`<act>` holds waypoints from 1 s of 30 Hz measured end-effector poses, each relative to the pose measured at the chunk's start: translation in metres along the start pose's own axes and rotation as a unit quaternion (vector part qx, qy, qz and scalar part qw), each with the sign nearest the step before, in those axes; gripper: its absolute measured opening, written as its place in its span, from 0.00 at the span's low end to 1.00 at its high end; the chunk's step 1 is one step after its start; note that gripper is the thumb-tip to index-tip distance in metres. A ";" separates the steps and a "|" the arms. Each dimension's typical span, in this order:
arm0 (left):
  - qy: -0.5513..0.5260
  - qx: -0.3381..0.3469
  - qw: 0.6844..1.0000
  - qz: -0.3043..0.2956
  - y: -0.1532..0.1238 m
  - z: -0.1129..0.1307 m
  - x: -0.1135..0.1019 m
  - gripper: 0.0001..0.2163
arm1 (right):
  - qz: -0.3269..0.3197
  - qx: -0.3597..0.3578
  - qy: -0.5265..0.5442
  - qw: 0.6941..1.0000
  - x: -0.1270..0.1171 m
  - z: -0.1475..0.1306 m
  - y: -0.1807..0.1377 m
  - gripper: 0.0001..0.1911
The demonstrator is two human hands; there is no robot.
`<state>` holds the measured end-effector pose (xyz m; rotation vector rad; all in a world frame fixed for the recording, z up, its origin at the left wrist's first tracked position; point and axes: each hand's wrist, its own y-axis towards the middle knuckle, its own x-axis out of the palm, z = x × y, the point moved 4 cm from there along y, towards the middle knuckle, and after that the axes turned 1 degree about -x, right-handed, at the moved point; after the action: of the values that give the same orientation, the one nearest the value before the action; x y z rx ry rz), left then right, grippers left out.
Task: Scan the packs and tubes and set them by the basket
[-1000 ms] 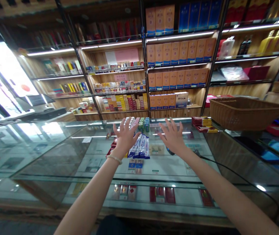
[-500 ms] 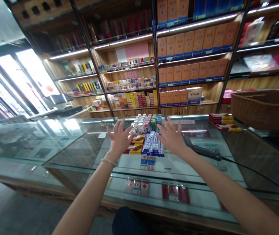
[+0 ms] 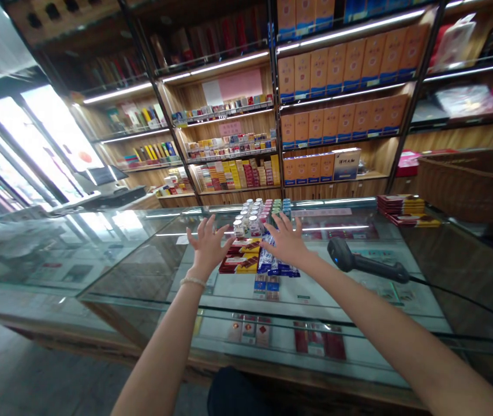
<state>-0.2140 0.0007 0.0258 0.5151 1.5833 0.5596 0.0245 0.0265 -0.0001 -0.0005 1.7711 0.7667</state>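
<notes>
Both arms reach forward over a glass display counter [image 3: 151,271]. My left hand [image 3: 205,245] is open, fingers spread, hovering just left of a stack of red and yellow packs [image 3: 240,261]. My right hand [image 3: 287,242] is open too, its palm over a bundle of blue and white packets [image 3: 272,264]. Behind the hands stands a cluster of small capped bottles and tubes [image 3: 257,216] in white, pink and green. Neither hand holds anything.
A black barcode scanner [image 3: 361,263] with a cable lies on the glass to the right. Red and yellow packs [image 3: 404,208] are stacked at the far right by a wicker basket [image 3: 471,182]. Shelves of boxed goods [image 3: 337,86] fill the back wall. A monitor [image 3: 101,173] sits left.
Both hands have dropped lower and come nearer the packs; the right hand now covers the blue packets. The view has shifted left, bringing the scanner into sight.
</notes>
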 end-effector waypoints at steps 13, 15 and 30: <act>-0.050 0.024 0.997 0.056 -0.008 -0.018 0.034 0.20 | -0.121 -0.025 0.014 0.992 0.022 -0.009 0.020 0.43; -0.043 0.026 0.998 0.045 -0.010 -0.020 0.034 0.19 | -0.145 -0.024 0.020 0.989 0.025 -0.010 0.026 0.43; -0.035 0.036 0.998 -0.023 -0.013 -0.018 0.036 0.16 | -0.211 -0.018 0.030 0.977 0.039 -0.012 0.040 0.40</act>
<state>-0.2354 0.0125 -0.0092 0.5450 1.5492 0.4471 -0.0148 0.0668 -0.0119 -0.4159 1.7321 0.4911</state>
